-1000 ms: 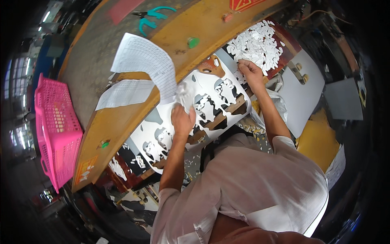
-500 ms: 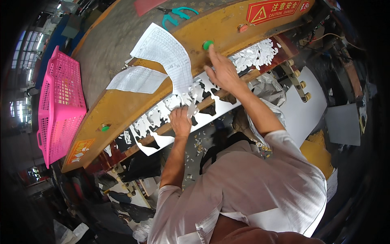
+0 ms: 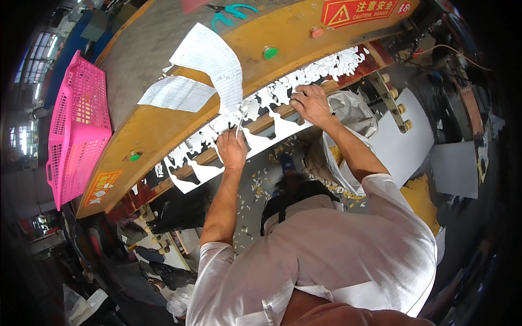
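Note:
A long white sheet (image 3: 203, 172) with irregular cut-out holes lies slanting along the front of a yellow machine. My left hand (image 3: 232, 150) is closed at the middle of its near edge, with a thin white cut piece (image 3: 240, 120) standing up at its fingertips. At the sheet's right end, my right hand (image 3: 314, 106) has its fingers bent down over the sheet, thumb toward the near side; the fingertips are partly hidden. Loose white cut pieces (image 3: 343, 63) are heaped just beyond the right hand.
The yellow machine beam (image 3: 293, 41) carries green buttons (image 3: 270, 52) and a red button (image 3: 316, 32). Printed papers (image 3: 209, 60) hang over it. Teal-handled scissors (image 3: 235, 11) lie on top. A pink basket (image 3: 81, 130) stands left; a whitish sack (image 3: 353, 117) is at right.
My right hand has left the green button and come down to the sheet's right end. My left hand has shifted slightly left. The whole view has shifted a little.

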Demonstrator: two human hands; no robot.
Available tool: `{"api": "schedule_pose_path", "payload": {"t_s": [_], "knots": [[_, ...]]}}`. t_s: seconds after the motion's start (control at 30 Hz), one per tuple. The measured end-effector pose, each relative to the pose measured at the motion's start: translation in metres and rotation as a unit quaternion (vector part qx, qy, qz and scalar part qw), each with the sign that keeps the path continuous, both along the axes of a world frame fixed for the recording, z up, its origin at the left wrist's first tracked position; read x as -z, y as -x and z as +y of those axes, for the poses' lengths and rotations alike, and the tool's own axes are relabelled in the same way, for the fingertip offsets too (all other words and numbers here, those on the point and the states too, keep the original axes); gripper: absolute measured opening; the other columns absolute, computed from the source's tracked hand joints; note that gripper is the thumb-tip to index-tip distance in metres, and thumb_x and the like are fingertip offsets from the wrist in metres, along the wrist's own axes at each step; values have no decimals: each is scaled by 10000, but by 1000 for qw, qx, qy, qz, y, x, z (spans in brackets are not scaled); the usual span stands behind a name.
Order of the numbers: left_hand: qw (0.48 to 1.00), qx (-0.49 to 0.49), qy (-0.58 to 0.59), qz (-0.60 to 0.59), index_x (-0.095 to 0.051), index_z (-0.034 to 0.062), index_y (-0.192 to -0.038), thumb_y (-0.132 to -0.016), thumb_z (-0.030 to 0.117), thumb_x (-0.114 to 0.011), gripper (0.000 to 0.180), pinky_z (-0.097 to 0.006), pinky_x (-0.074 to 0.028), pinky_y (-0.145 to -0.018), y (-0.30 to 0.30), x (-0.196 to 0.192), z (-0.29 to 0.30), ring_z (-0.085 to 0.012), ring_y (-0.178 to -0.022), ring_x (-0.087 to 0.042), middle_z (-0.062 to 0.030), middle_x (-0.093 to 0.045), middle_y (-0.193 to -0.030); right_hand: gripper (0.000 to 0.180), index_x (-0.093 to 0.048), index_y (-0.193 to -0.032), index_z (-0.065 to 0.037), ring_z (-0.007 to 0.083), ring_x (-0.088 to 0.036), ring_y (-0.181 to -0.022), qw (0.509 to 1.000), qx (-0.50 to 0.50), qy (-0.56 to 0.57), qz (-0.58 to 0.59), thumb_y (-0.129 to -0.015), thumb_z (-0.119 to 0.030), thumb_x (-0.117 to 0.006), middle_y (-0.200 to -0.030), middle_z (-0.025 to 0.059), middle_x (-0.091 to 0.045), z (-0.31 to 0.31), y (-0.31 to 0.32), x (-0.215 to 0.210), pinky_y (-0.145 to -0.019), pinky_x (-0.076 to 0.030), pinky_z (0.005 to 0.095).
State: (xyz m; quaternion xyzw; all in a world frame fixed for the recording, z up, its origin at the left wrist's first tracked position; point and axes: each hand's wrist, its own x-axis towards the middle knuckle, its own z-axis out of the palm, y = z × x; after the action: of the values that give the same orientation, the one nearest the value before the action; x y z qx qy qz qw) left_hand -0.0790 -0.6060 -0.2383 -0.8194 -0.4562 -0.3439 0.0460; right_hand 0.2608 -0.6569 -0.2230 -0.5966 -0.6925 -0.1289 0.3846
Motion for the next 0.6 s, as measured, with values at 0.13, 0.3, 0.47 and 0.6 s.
{"api": "schedule_pose_path", "payload": {"t_s": [0.13, 0.3, 0.47, 0.6], "knots": [[1000, -14, 16, 10, -741, -31, -1080, -1025, 206, -637, 264, -501, -486, -934, 1, -1, 1, -387, -1026, -621, -180, -705, -1098, 214, -792, -1078, -154, 299, -601, -1233, 999, 18, 35, 10, -988, -313, -680, -1212, 68, -695, 2, 2, 3, -1163, -377, 508], [999, 5, 50, -10, -725, -44, -1047, -1038, 193, -623, 259, -518, -487, -913, 6, 0, -11, -405, -998, -620, -193, -699, -1058, 256, -797, -1115, -141, 304, -608, -1247, 997, 15, 67, 27, -1001, -328, -664, -1246, 80, -702, -12, 7, 10, -1200, -361, 539], [983, 40, 160, -83, -689, -72, -1186, -1057, 150, -567, 284, -528, -491, -987, 26, -2, -89, -454, -1073, -631, -260, -693, -1149, 345, -799, -1118, -33, 362, -670, -1165, 985, 9, 116, 127, -968, -336, -733, -1162, 166, -763, -65, 7, 0, -1078, -496, 462], [874, 74, 350, -328, -625, -71, -1370, -1146, 219, -415, 422, -412, -520, -1019, 33, -20, -140, -290, -1139, -699, -217, -699, -1302, 487, -728, -1306, -42, 425, -647, -1224, 976, 32, 121, 178, -940, -360, -762, -1337, 256, -681, -64, 7, -26, -1064, -515, 475]]}}
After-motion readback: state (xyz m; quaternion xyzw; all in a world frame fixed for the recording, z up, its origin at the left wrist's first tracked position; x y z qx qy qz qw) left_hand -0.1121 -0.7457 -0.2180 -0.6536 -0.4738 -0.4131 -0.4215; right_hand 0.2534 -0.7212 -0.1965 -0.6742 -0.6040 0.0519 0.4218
